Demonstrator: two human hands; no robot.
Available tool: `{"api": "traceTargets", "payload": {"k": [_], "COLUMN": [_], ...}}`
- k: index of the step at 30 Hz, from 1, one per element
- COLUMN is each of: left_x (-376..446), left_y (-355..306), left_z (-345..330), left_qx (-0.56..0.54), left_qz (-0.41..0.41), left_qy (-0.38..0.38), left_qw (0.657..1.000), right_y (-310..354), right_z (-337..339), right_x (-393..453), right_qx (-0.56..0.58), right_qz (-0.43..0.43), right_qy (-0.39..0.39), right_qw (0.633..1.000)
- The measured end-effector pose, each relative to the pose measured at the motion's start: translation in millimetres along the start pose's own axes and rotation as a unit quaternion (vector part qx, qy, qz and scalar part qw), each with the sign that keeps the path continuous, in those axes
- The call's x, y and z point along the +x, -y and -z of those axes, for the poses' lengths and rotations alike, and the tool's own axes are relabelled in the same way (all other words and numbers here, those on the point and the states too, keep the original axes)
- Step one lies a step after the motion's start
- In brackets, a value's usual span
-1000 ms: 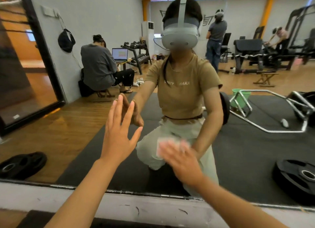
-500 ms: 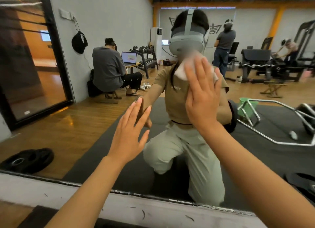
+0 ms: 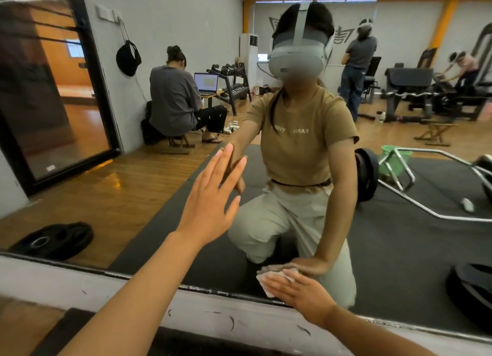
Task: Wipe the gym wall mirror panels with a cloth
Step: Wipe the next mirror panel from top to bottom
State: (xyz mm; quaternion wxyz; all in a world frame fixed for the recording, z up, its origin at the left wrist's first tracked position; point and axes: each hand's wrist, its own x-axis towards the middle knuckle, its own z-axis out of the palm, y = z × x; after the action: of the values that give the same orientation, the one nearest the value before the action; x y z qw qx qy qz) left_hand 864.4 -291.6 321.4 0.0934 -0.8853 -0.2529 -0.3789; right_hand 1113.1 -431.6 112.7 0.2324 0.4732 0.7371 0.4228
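Mirror (image 3: 399, 249) glass fills almost the whole view, and its lower edge meets a white wall strip (image 3: 80, 281) with dark scuff marks. The left hand (image 3: 210, 201) is raised in front of the glass with the palm toward it and the fingers spread wide and straight; it holds nothing, and the fingertips (image 3: 227, 150) meet their own reflection, so they seem to touch the surface. The right hand (image 3: 300, 291) is low, near the bottom edge of the mirror, with the fingers flat and close together. It presses a pale cloth (image 3: 269, 282) against the glass; only a folded corner of the cloth shows beyond the fingers, to their left.

In the reflection, a person in a tan shirt and light trousers kneels on a dark floor mat (image 3: 165, 209) and wears a grey headset. Behind, a seated person in a grey shirt (image 3: 173, 99) faces a laptop (image 3: 205, 82), next to a rack of dumbbells (image 3: 231, 83). Black weight plates (image 3: 53, 239) lie on the wooden floor at the left side, and another plate (image 3: 471, 289) lies at the right side. A metal bar frame (image 3: 426, 190) rests on the mat, with a green bucket (image 3: 391, 161) just behind it. Further back, a standing person in a dark shirt (image 3: 358, 70) is turned away, and gym machines stand at the right.
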Motion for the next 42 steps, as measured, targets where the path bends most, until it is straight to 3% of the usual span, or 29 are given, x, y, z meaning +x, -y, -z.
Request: {"api": "traceTargets", "payload": {"k": [3,6,9,11,13,15,19,22,25,27,29,33,36,39,42], "left_x": [-1.0,-1.1,-0.6,-0.3,-0.4,-0.3,0.2,0.1,2.5,2.2,2.1,3.6,5.4,6.2,5.5], "left_y": [-0.2,-2.2,-5.1,-5.7,-4.3,-2.9,-3.7,-1.6,-0.7,-2.2,-4.3,-8.1,-15.3,-21.7,-21.5], "left_z": [-0.5,-3.9,-7.5,-10.4,-13.5,-16.6,-22.8,-25.3,-25.4,-28.0,-30.8,-36.5,-41.1,-44.2,-44.0], "left_qx": [0.002,-0.005,-0.014,-0.02,-0.021,-0.02,-0.021,-0.02,-0.022,-0.027,-0.032,-0.051,-0.077,-0.092,-0.084], "left_qz": [0.004,0.009,0.009,0.01,0.008,0.002,-0.001,-0.009,-0.01,-0.005,0.0,0.009,0.027,0.045,0.042], "left_qy": [0.007,-0.004,-0.023,-0.031,-0.04,-0.054,-0.073,-0.081,-0.085,-0.093,-0.1,-0.12,-0.132,-0.143,-0.141], "left_qw": [1.0,1.0,1.0,0.999,0.999,0.998,0.997,0.996,0.996,0.995,0.994,0.991,0.988,0.984,0.985], "right_y": [-38.6,-103.8,-140.5,-130.7,-94.2,-40.6,72.3,99.0,86.2,60.9,23.7,-33.5,-9.2,73.3,138.0], "right_z": [30.4,81.3,114.3,112.3,92.8,63.6,-7.6,-30.8,-22.2,-7.8,8.5,37.3,31.8,3.4,-11.1], "right_x": [20.9,45.1,60.9,69.1,74.9,74.2,42.1,28.6,24.8,20.9,15.7,8.9,16.0,14.8,11.2], "right_qx": [0.071,0.178,0.22,0.224,0.218,0.198,0.131,0.133,0.171,0.183,0.216,0.272,0.313,0.383,0.442], "right_qz": [-0.106,-0.27,-0.414,-0.449,-0.449,-0.403,-0.162,-0.094,-0.115,-0.184,-0.287,-0.518,-0.583,-0.604,-0.64], "right_qy": [-0.173,-0.337,-0.415,-0.424,-0.395,-0.334,-0.123,0.0,-0.061,-0.157,-0.229,-0.335,-0.32,-0.228,-0.177], "right_qw": [0.977,0.884,0.779,0.754,0.771,0.829,0.97,0.987,0.977,0.953,0.905,0.738,0.678,0.66,0.603]}}
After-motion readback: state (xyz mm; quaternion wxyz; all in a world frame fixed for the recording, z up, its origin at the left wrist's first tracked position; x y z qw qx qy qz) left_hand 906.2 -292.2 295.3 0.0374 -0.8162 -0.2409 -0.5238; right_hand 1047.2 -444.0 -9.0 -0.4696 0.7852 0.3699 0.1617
